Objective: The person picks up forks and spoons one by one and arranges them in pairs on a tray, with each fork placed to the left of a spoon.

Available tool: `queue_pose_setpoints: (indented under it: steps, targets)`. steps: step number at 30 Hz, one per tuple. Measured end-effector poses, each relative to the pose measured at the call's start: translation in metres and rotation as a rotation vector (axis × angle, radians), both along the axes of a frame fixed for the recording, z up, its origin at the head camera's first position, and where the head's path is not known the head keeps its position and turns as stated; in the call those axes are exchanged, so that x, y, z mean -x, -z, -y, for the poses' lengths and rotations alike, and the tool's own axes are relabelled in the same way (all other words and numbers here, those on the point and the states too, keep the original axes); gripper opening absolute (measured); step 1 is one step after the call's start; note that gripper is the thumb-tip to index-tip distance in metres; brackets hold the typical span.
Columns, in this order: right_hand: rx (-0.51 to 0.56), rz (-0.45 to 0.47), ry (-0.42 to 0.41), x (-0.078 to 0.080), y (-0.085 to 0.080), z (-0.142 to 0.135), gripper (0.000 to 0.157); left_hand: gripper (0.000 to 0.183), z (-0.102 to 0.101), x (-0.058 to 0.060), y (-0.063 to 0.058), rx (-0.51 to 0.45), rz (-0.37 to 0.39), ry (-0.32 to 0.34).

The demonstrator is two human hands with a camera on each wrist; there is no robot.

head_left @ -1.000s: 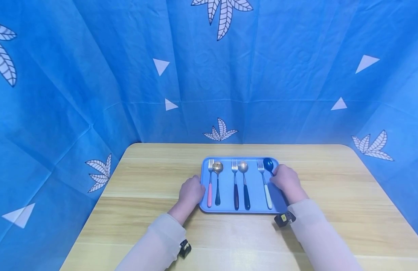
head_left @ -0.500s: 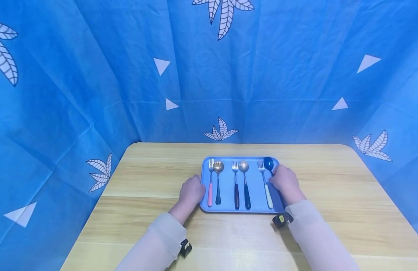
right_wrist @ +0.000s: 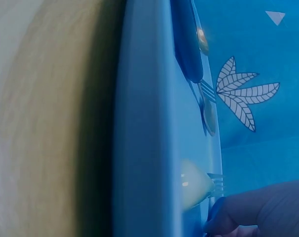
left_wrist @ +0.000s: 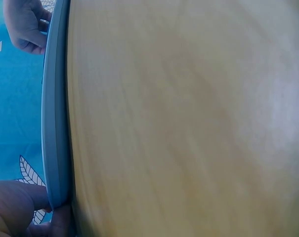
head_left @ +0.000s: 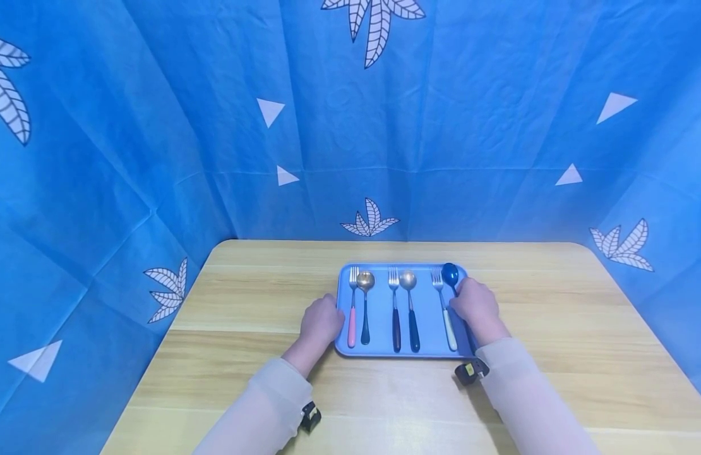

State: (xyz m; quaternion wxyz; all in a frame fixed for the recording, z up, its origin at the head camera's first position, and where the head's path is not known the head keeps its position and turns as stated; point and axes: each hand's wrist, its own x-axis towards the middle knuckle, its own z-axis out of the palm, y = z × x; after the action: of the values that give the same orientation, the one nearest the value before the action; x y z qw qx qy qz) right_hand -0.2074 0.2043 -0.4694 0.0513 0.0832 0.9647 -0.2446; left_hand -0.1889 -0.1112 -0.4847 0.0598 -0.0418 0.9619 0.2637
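Note:
A blue tray (head_left: pixel 424 322) lies on the table, bearing three forks, each paired with a spoon. The left hand (head_left: pixel 322 321) grips its left rim; in the left wrist view, that hand's fingers (left_wrist: pixel 60 219) wrap the tray's edge. At the tray's right side the right hand (head_left: pixel 477 306) pinches the handle of a dark blue spoon (head_left: pixel 449 274), partly covering it. Just left of that spoon lies a white-handled fork (head_left: pixel 448 328). The middle holds a dark-handled fork (head_left: pixel 396 328) and spoon (head_left: pixel 413 328). At the left are a pink-handled fork (head_left: pixel 352 325) and a gold-bowled spoon (head_left: pixel 365 282).
The tray rests on a light wooden table (head_left: pixel 259 284) with rounded far corners. Blue cloth (head_left: pixel 350 139) with white leaf and triangle prints hangs behind and at both sides. A small black camera (head_left: pixel 310 417) sits at the left wrist.
The right hand has shifted slightly to the left, and the dark blue spoon's bowl has moved a touch away from the person. The left hand and the tray stay in place.

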Motion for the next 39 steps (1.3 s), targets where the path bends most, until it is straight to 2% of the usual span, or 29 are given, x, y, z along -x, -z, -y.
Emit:
queue_pose_setpoints:
  steps: [11,24,39]
  targets:
    - [0.001,0.028,0.007,-0.0009,0.0005,0.0043,0.026,0.016,0.0017,-0.0011,-0.0003,-0.017,0.004,-0.001]
    - [0.026,0.013,0.017,-0.0027,0.0041,0.0022,0.026,0.015,-0.0008,0.0021,0.0043,-0.008,0.007,-0.013]
    - [0.044,0.032,0.002,-0.0035,0.0019,0.0001,0.029,0.015,-0.0024,0.0008,0.0005,-0.008,0.024,-0.021]
